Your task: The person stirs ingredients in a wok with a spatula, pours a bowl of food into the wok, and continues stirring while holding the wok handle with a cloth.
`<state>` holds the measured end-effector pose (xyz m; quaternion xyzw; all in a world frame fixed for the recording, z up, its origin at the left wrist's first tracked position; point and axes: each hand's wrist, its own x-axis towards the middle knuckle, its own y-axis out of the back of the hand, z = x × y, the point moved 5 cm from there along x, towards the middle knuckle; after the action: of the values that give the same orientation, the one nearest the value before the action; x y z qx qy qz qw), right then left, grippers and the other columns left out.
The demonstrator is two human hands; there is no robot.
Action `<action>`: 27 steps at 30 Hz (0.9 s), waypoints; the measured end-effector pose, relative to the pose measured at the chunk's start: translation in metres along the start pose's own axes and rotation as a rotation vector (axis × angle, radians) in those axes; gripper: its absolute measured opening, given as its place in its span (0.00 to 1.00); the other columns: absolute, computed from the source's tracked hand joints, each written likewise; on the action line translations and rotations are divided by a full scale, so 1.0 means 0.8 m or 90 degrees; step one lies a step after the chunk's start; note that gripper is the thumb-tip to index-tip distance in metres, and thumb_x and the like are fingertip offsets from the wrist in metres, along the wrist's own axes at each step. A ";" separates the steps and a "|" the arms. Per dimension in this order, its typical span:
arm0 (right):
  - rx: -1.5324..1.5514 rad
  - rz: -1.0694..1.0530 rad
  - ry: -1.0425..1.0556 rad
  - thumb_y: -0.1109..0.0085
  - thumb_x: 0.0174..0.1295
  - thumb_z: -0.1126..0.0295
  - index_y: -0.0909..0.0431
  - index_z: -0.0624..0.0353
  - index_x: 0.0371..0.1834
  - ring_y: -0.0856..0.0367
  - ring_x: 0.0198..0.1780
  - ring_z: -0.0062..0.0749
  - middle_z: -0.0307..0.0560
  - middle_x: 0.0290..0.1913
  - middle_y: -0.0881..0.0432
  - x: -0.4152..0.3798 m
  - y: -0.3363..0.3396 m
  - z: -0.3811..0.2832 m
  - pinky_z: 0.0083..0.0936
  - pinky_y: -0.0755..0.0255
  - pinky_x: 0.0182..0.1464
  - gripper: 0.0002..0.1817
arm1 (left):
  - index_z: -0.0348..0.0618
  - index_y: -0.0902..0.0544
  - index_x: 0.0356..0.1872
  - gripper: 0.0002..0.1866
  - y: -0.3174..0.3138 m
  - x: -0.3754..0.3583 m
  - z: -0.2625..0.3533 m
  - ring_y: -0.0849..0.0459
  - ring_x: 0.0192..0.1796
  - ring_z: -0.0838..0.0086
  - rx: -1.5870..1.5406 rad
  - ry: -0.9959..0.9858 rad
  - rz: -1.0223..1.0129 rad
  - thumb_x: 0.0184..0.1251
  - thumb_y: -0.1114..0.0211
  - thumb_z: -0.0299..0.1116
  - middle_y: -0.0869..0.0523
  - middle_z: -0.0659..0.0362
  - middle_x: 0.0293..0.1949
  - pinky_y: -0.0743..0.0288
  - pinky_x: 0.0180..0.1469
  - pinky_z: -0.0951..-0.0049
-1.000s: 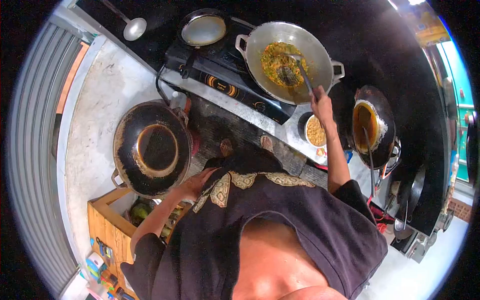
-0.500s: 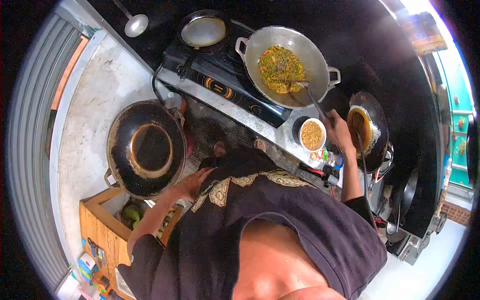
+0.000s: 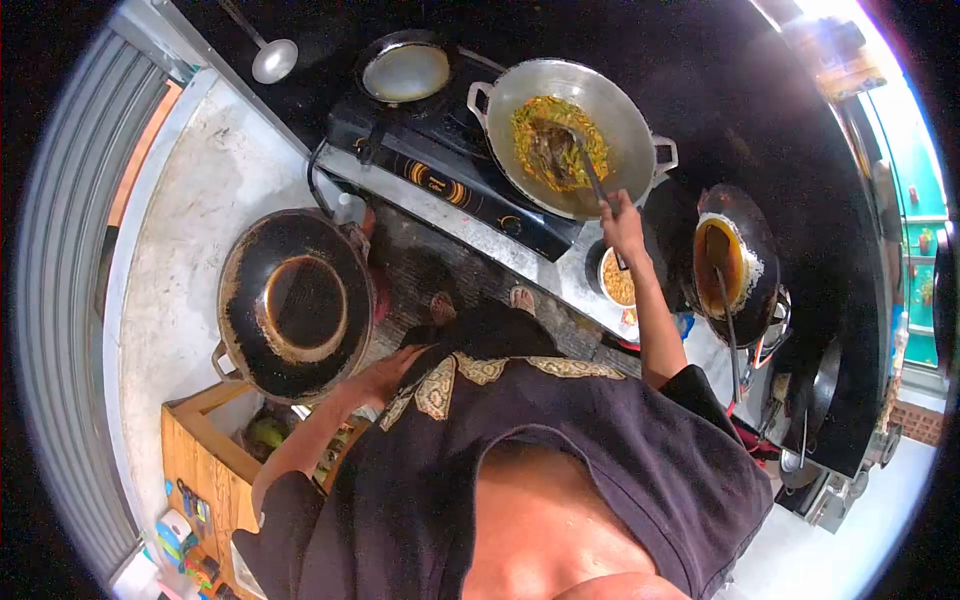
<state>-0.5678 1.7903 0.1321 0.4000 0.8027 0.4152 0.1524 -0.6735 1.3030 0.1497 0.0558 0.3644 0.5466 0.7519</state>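
My right hand (image 3: 623,226) is closed round the handle of a spatula (image 3: 590,170). The blade of this tool is in chopped green and orange food (image 3: 530,150), inside a large silver wok (image 3: 630,130) on the stove. Steam or motion blurs the food around the blade. Below my right wrist, a white bowl of brown crumbly food (image 3: 617,280) is partly hidden by my forearm. My left hand (image 3: 392,374) rests against my dark clothing at the waist, fingers stretched out and holding nothing; its fingertips are partly covered.
Left of the wok, a small frying pan (image 3: 405,72) sits on the black stove (image 3: 440,180). A big dark wok (image 3: 240,300) stands on the left counter. At right, another wok (image 3: 765,235) contains brown liquid and a ladle (image 3: 728,320). A metal ladle (image 3: 274,62) lies at upper left.
My right hand has moved left and up toward the silver wok, carrying the spatula blade farther into the food. My left hand stays at the waist.
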 end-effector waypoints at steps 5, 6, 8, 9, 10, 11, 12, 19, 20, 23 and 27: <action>-0.024 0.101 0.087 0.46 0.61 0.66 0.32 0.61 0.41 0.22 0.25 0.51 0.57 0.24 0.22 0.039 0.011 -0.042 0.38 0.29 0.28 0.12 | 0.46 0.56 0.70 0.55 -0.009 -0.003 -0.007 0.42 0.68 0.52 -0.008 0.021 -0.021 0.46 0.28 0.45 0.49 0.49 0.69 0.43 0.68 0.60; -0.033 0.133 0.124 0.46 0.60 0.67 0.31 0.62 0.41 0.20 0.30 0.57 0.60 0.27 0.21 0.040 0.014 -0.051 0.41 0.27 0.32 0.12 | 0.46 0.56 0.70 0.55 -0.003 -0.006 0.003 0.41 0.68 0.52 -0.014 0.045 -0.027 0.46 0.28 0.45 0.50 0.48 0.69 0.43 0.68 0.60; -0.093 0.056 0.048 0.45 0.59 0.67 0.30 0.63 0.42 0.23 0.38 0.61 0.63 0.32 0.20 0.041 0.014 -0.049 0.44 0.29 0.38 0.12 | 0.46 0.55 0.70 0.54 -0.002 -0.006 0.012 0.41 0.68 0.52 -0.024 0.072 -0.031 0.46 0.28 0.46 0.49 0.48 0.69 0.44 0.68 0.59; -0.121 0.018 0.010 0.45 0.59 0.68 0.30 0.64 0.43 0.24 0.43 0.64 0.65 0.34 0.20 0.042 0.011 -0.047 0.45 0.29 0.41 0.13 | 0.46 0.55 0.70 0.54 -0.002 -0.006 0.012 0.41 0.68 0.52 -0.028 0.076 -0.028 0.47 0.29 0.47 0.49 0.48 0.69 0.44 0.68 0.59; -0.142 -0.017 0.038 0.45 0.59 0.68 0.30 0.64 0.43 0.24 0.43 0.63 0.65 0.35 0.20 0.041 0.013 -0.045 0.46 0.29 0.41 0.13 | 0.46 0.55 0.70 0.54 -0.002 -0.006 0.012 0.41 0.68 0.52 -0.033 0.078 -0.024 0.47 0.29 0.48 0.49 0.48 0.69 0.44 0.68 0.59; -0.164 -0.051 0.066 0.45 0.59 0.68 0.29 0.64 0.44 0.23 0.42 0.62 0.65 0.36 0.20 0.039 0.024 -0.039 0.46 0.30 0.42 0.13 | 0.46 0.55 0.70 0.54 -0.011 -0.002 0.001 0.41 0.68 0.52 -0.039 0.074 -0.004 0.47 0.29 0.48 0.49 0.48 0.69 0.44 0.68 0.58; -0.188 -0.088 0.091 0.45 0.59 0.68 0.29 0.64 0.45 0.23 0.42 0.61 0.65 0.36 0.20 0.030 0.034 -0.031 0.47 0.30 0.42 0.14 | 0.46 0.55 0.71 0.54 -0.032 0.003 -0.017 0.41 0.68 0.52 -0.048 0.068 0.012 0.47 0.29 0.49 0.48 0.48 0.69 0.43 0.68 0.58; -0.236 -0.242 0.072 0.44 0.58 0.64 0.27 0.62 0.48 0.22 0.45 0.57 0.63 0.40 0.20 0.034 0.187 -0.057 0.41 0.29 0.47 0.17 | 0.47 0.58 0.71 0.57 -0.021 0.020 0.018 0.42 0.68 0.51 -0.056 0.112 -0.058 0.45 0.29 0.52 0.51 0.49 0.70 0.45 0.68 0.58; -0.248 -0.268 0.099 0.44 0.58 0.64 0.27 0.59 0.45 0.22 0.44 0.57 0.62 0.38 0.20 0.040 0.205 -0.057 0.41 0.29 0.46 0.15 | 0.47 0.58 0.71 0.58 -0.031 0.025 0.009 0.42 0.68 0.51 -0.040 0.095 -0.040 0.45 0.29 0.53 0.52 0.49 0.70 0.45 0.68 0.58; -0.322 -0.369 0.049 0.45 0.59 0.65 0.27 0.57 0.45 0.22 0.43 0.56 0.61 0.36 0.20 0.046 0.243 -0.075 0.42 0.29 0.45 0.13 | 0.47 0.60 0.71 0.60 -0.059 0.043 -0.005 0.43 0.68 0.51 -0.003 0.053 0.004 0.44 0.28 0.55 0.53 0.50 0.71 0.45 0.69 0.58; -0.354 -0.407 0.148 0.45 0.59 0.65 0.27 0.57 0.46 0.22 0.42 0.56 0.59 0.35 0.20 0.075 0.241 -0.035 0.42 0.29 0.44 0.13 | 0.47 0.60 0.71 0.60 -0.032 0.048 0.049 0.44 0.69 0.52 -0.029 0.090 0.012 0.42 0.27 0.52 0.53 0.51 0.71 0.46 0.69 0.60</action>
<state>-0.5228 1.8861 0.3063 0.0257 0.7555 0.5898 0.2842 -0.6247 1.3383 0.1471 0.0031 0.4033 0.5644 0.7203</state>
